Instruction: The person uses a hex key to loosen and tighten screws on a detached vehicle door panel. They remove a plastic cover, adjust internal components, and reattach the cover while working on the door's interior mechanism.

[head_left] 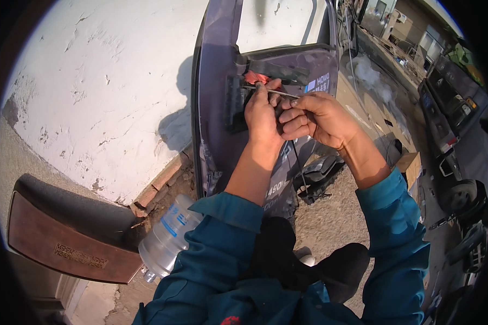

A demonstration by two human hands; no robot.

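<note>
Both hands are raised close together in front of a dark purple vehicle door. Between them runs a thin, light-coloured rod or wire. My left hand is closed around it, thumb upward. Its other end is pinched between the thumb and forefinger of my right hand, whose remaining fingers are curled. Just beyond the left fingertips is a red piece, cloth or plastic, I cannot tell which. A black panel sits on the door beside my left hand. A thin dark cord hangs below the hands.
The door stands by a peeling white wall. On the ground beyond my knees lies a black part. To the left are a large clear water bottle and a brown curved board. Dark vehicle parts line the right side.
</note>
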